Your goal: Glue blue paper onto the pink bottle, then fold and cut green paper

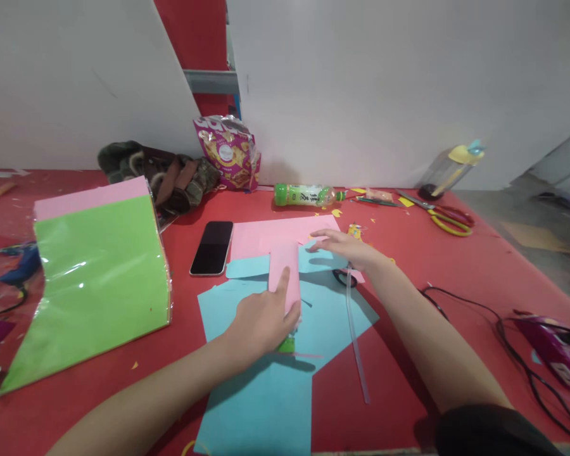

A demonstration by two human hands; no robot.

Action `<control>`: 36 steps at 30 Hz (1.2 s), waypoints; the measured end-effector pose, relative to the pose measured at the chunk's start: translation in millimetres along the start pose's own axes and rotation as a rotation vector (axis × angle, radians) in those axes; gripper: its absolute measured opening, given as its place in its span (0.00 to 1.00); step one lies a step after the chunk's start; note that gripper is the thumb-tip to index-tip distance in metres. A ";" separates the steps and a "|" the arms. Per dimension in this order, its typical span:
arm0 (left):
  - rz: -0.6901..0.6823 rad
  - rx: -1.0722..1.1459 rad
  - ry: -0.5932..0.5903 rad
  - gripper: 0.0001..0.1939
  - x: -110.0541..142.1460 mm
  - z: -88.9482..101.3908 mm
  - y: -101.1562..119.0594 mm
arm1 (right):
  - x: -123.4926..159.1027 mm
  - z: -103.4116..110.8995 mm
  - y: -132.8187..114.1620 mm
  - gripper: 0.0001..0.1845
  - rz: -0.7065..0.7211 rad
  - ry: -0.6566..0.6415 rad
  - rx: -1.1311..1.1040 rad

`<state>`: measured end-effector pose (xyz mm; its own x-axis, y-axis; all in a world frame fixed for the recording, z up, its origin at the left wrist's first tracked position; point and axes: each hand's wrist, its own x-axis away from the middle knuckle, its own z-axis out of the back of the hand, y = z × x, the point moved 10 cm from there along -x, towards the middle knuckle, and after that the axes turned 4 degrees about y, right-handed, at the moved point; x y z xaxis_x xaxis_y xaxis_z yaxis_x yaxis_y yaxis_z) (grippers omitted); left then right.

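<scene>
My left hand [263,316] lies over an upright pink paper strip [285,253], its index finger stretched along the strip and its thumb at the lower right edge. My right hand [344,248] hovers at or just on the right half of a light blue paper strip [247,267], fingers apart; whether it touches is unclear. The pink strip crosses over the blue one. Light blue sheets [259,405] and a pink sheet [251,235] lie beneath. A small green piece [286,345] shows below my left hand. Beside my right wrist are a black loop [344,277] and a translucent stick [356,342].
A black-screened phone [211,248] and plastic-wrapped green paper [99,272] lie left. Behind are a snack bag [230,152], a green-capped bottle [306,195] and scissors [444,218]. A clear cup [449,171] stands back right. A black cable [498,316] runs along the right.
</scene>
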<state>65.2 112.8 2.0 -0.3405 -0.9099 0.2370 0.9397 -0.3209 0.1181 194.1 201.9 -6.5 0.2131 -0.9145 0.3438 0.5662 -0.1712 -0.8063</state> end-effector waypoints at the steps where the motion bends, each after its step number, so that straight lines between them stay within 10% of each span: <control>1: -0.001 0.002 0.002 0.32 0.5 0.0 0.3 | 2.6 1.0 0.8 0.23 -0.006 -0.010 -0.084; 12: -0.030 0.038 0.040 0.31 1.3 1.4 2.3 | 23.9 -27.0 16.3 0.22 -0.067 0.128 -0.886; 20: -0.017 0.018 0.037 0.32 1.9 1.9 1.2 | 29.2 -27.5 16.3 0.15 0.024 0.392 -0.752; 26: -0.023 0.051 0.022 0.31 2.4 0.0 0.4 | 38.6 26.5 16.7 0.26 0.078 0.646 -0.555; 29: -0.021 0.057 0.017 0.31 3.1 0.0 0.1 | 53.4 51.8 -14.3 0.19 0.235 0.761 -0.082; 36: -0.024 0.039 0.047 0.32 2.3 0.1 1.3 | 29.3 -9.1 -55.9 0.14 0.420 0.192 0.593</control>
<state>65.7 110.4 2.7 -0.3606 -0.9135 0.1882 0.9289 -0.3334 0.1612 161.5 181.3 44.3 0.3939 -0.9165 -0.0691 0.8135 0.3826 -0.4379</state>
